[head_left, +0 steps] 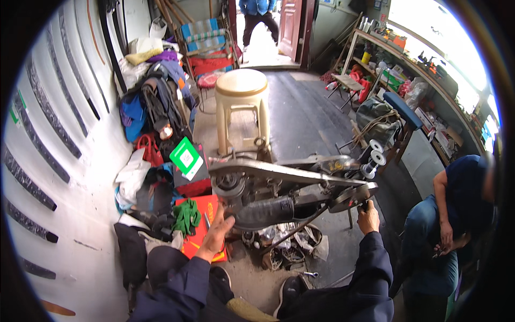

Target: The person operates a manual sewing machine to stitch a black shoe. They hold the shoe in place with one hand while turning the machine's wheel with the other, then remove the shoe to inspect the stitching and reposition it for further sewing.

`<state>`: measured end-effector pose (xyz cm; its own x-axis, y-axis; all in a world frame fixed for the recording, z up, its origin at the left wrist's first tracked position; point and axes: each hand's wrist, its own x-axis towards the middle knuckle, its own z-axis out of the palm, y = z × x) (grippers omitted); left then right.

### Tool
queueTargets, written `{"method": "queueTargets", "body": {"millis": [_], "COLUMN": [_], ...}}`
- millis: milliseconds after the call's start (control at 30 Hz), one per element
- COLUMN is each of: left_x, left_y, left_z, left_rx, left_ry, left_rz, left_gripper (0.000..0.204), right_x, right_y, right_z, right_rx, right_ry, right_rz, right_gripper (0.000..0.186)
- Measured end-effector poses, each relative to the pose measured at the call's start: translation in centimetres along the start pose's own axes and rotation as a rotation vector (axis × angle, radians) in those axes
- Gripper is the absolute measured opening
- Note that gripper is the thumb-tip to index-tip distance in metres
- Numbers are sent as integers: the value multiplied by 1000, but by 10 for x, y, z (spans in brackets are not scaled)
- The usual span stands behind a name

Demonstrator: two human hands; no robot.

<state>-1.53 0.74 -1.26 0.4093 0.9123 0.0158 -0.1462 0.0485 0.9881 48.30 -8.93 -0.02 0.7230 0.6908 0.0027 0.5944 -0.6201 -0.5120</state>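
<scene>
A metal hand-cranked shoe-stitching machine (279, 174) spans the space before me, its long arm running left to right. Under its left part lies a black leather shoe (265, 213). My left hand (215, 232) holds the shoe's left end, thumb toward me; its other fingers are partly hidden. At the right end is the machine's wheel (352, 197). My right hand (368, 217) is closed round the crank handle at that wheel's lower right. White thread spools (374, 157) stand above the wheel. Where the needle meets the shoe is hidden.
A beige plastic stool (241, 88) stands beyond the machine. Bags and clothes (155, 107) pile along the left wall, near a red box (201, 220) with a green cloth (186, 216). Small parts lie in containers (292, 247) below. A person (445, 214) sits at right; another (257, 21) stands in the doorway.
</scene>
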Motion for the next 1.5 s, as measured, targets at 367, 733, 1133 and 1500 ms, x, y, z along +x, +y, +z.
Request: {"method": "queueTargets", "body": {"millis": [367,733,1133,1500], "left_x": [2,-3,-6,0], "left_y": [35,4,-12,-13], "left_z": [11,22,25,20], "left_rx": [-11,97,-261,-271], "left_ry": [313,198,14,-54], "left_rz": [385,302,34,55], "left_gripper": [24,40,46,44], "right_x": [-52,-55,-79,8], "right_y": [-36,-39,-98,-6], "right_z": [41,41,-22,-20], "right_rx": [166,291,574,377], "right_ry": [-387,-367,-291,95], "right_rz": [-123,-108,-262,-98], "right_gripper": [51,25,11,9]}}
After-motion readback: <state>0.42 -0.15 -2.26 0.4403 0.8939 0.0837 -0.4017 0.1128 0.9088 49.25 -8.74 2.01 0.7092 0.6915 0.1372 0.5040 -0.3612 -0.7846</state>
